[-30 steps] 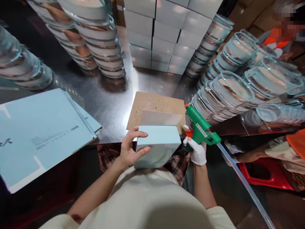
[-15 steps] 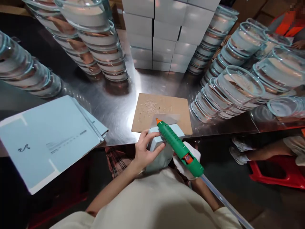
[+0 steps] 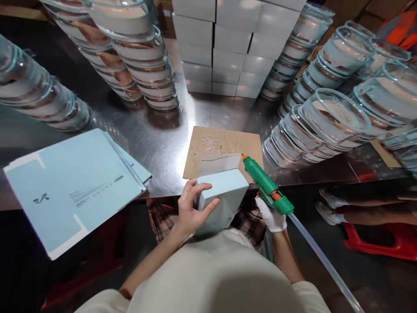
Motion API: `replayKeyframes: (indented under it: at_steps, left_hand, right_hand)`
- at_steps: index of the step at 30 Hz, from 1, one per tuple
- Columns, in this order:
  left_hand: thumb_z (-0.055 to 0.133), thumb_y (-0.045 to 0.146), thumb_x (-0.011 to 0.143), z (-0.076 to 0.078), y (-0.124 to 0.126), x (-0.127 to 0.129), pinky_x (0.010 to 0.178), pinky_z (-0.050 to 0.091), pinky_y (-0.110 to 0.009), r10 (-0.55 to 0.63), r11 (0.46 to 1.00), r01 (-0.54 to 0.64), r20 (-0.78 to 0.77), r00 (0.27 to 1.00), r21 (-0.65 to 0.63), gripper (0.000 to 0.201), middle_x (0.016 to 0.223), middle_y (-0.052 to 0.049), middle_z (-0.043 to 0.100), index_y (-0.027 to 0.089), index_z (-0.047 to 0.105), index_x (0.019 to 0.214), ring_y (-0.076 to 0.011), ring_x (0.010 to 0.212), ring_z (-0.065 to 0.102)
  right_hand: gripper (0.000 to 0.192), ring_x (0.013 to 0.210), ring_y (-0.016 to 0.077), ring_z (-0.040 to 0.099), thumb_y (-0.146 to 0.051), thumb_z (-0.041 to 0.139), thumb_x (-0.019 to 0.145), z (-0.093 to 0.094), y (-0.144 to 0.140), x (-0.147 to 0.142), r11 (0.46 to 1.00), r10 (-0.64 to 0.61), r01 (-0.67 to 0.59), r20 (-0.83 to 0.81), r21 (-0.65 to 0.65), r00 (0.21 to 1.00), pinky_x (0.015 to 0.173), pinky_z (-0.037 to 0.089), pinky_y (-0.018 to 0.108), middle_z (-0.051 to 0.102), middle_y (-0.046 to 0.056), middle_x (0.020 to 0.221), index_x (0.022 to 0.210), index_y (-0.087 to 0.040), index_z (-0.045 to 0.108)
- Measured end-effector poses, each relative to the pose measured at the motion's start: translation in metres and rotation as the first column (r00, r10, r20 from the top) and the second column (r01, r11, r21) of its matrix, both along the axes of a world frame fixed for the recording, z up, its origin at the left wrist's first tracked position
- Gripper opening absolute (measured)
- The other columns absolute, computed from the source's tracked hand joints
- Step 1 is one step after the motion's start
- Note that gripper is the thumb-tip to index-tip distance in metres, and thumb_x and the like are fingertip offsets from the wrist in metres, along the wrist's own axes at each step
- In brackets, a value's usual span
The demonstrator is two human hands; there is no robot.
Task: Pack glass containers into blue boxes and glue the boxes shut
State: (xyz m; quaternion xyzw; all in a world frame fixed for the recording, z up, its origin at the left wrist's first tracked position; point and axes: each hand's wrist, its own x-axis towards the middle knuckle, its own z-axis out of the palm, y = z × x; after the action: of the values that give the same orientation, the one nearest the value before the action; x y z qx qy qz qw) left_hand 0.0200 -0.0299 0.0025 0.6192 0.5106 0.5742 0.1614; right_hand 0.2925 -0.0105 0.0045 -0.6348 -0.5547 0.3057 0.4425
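Now the left hand (image 3: pixel 190 208) holds the pale blue box (image 3: pixel 223 198) at the near table edge. Its white flap (image 3: pixel 220 164) sticks up, far side. The gloved right hand (image 3: pixel 272 217) grips the green glue gun (image 3: pixel 263 187), tip at the flap's right corner. Gluing looks underway; next, probably press the flap down.
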Motion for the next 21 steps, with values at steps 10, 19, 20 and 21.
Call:
replayKeyframes:
  at_steps: [10, 19, 20, 21]
  left_hand:
    - [0.078, 0.052, 0.089, -0.01, 0.005, -0.012, 0.087, 0.054, -0.033, 0.0, 1.0, 0.001, 0.178, 0.984, -0.002, 0.036, 0.107, -0.005, 0.068, 0.024, 0.069, 0.109, -0.0214, 0.101, 0.066]
    - [0.076, 0.059, 0.089, -0.011, 0.008, -0.004, 0.087, 0.055, -0.033, -0.092, 0.995, 0.097, 0.237, 0.967, -0.01, 0.039, 0.103, -0.006, 0.068, 0.024, 0.068, 0.105, -0.022, 0.1, 0.068]
    - [0.076, 0.06, 0.089, -0.012, 0.008, -0.003, 0.091, 0.055, -0.037, -0.107, 0.993, 0.113, 0.24, 0.965, -0.012, 0.04, 0.107, -0.008, 0.068, 0.024, 0.068, 0.103, -0.0247, 0.107, 0.068]
    - [0.076, 0.062, 0.088, -0.013, 0.008, -0.002, 0.096, 0.054, -0.04, -0.115, 0.992, 0.125, 0.253, 0.961, -0.025, 0.041, 0.113, -0.01, 0.069, 0.024, 0.068, 0.102, -0.0278, 0.115, 0.068]
  right_hand:
    - [0.064, 0.052, 0.0222, 0.067, -0.075, 0.058, 0.087, 0.006, 0.099, -0.002, 0.885, -0.077, 0.004, -0.137, -0.466, 0.987, 0.05, 0.053, 0.032, 0.075, 0.014, 0.067, 0.08, -0.014, 0.075]
    - [0.051, 0.104, 0.0263, 0.075, -0.056, 0.084, 0.076, 0.05, 0.079, -0.024, 0.975, 0.149, -0.172, -0.167, -0.138, 0.975, 0.09, 0.06, 0.035, 0.081, 0.009, 0.109, 0.111, -0.019, 0.08]
    - [0.056, 0.103, 0.0255, 0.075, -0.055, 0.086, 0.074, 0.05, 0.075, -0.035, 0.944, 0.247, -0.297, -0.289, -0.145, 0.925, 0.091, 0.061, 0.036, 0.081, 0.009, 0.113, 0.117, -0.019, 0.079]
    - [0.058, 0.102, 0.0248, 0.076, -0.054, 0.088, 0.073, 0.05, 0.073, -0.043, 0.909, 0.302, -0.387, -0.392, -0.156, 0.869, 0.091, 0.061, 0.036, 0.081, 0.008, 0.113, 0.119, -0.02, 0.078]
